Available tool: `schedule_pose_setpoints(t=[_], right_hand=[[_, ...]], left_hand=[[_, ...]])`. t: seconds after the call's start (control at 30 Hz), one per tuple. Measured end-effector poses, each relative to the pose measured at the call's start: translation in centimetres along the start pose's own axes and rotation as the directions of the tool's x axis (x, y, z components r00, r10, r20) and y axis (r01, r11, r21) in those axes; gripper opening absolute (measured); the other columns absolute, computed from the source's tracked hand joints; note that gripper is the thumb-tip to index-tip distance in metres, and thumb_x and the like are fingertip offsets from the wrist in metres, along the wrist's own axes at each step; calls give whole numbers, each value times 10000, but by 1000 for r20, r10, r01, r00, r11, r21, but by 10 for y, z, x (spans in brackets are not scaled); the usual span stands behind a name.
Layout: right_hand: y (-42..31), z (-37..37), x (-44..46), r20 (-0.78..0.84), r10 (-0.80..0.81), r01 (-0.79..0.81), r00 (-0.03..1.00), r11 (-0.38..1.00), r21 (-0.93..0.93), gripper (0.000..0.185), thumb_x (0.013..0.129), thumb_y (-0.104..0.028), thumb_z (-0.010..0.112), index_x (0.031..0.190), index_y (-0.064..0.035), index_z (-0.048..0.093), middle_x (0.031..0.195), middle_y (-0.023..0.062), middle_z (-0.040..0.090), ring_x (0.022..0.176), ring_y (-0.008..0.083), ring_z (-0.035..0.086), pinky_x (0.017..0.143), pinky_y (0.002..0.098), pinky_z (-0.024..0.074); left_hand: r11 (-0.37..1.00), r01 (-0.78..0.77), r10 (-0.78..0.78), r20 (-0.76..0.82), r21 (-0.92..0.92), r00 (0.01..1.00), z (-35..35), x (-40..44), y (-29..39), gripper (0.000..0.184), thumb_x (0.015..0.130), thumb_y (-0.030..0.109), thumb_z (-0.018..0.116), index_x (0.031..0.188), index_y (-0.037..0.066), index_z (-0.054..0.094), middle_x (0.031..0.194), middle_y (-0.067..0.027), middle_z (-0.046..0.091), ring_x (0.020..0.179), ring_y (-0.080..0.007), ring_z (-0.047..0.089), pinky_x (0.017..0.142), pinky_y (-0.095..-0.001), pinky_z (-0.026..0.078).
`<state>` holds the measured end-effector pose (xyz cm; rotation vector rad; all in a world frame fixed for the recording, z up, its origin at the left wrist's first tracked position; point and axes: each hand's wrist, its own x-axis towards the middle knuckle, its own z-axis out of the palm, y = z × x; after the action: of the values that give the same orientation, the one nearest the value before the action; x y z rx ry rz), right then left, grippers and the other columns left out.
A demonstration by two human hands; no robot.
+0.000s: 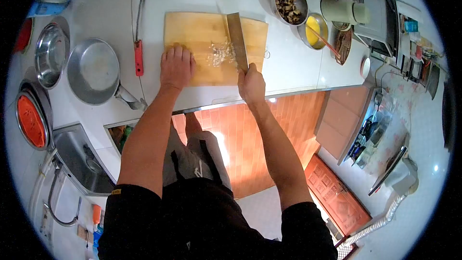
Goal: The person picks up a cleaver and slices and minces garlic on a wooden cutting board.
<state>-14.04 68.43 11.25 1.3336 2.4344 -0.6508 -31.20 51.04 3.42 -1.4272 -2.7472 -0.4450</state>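
Note:
My right hand grips the handle of a cleaver. The blade stands on edge at the right part of a wooden cutting board. Just left of the blade lies a small heap of finely chopped pale pieces, too small to name surely. My left hand rests on the board's left side, apart from the heap, its fingers laid on the wood with nothing in them.
Left of the board are a ladle with a red handle, a metal pan and a steel bowl. A sink is at lower left. Back right hold a bowl of dark pieces and a bowl of yellow liquid with chopsticks.

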Motion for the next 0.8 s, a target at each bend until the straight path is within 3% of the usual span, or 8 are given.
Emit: schedule_pose_setpoints(t=[0.27,0.33,0.37,0.43,0.53,0.8], right_hand=[[2,-20,4,31,-8,11,999,997,-82,258,1001,-243,596,1012,11,553,850,302,706,813,500,707,720,587,567],[3,-12,0,21,19,-18,1000,998,-56,256,997,-233,593,1009,19,552,846,302,705,807,489,713,717,580,571],[5,-9,0,21,17,-16,1000,998,-60,254,998,-232,587,1010,19,554,845,297,705,805,478,719,715,577,572],[5,-16,1,24,13,-12,1000,999,-48,274,993,-248,621,998,20,563,861,302,707,820,493,707,722,584,561],[12,-18,10,2,-18,18,1000,995,-94,289,983,-254,657,988,22,572,869,311,704,843,510,693,733,587,547],[18,-16,10,3,-2,2,1000,998,55,278,960,-210,670,993,49,573,844,322,694,838,519,685,715,563,541]], left_hand=[[999,-16,17,-33,31,999,-1,-3,2,199,946,305,600,978,109,622,994,-100,575,981,-284,557,872,-450,435],[999,26,-22,114,-40,993,-4,-1,1,256,950,276,632,1054,42,634,1102,-190,625,1049,-371,590,895,-531,468],[999,30,-26,113,-35,993,-4,-1,-1,256,950,276,632,1054,42,634,1102,-190,625,1049,-371,590,895,-531,468],[1000,-16,17,-25,24,1000,-3,-4,1,209,945,304,601,967,98,621,999,-103,575,970,-295,562,883,-455,444],[1000,-16,16,-38,1,999,-2,-5,1,215,946,306,597,969,94,624,1009,-109,582,974,-301,562,904,-457,445],[1000,-7,7,17,7,1000,2,-3,0,209,952,296,596,994,94,619,1017,-107,591,989,-299,559,920,-461,439]])
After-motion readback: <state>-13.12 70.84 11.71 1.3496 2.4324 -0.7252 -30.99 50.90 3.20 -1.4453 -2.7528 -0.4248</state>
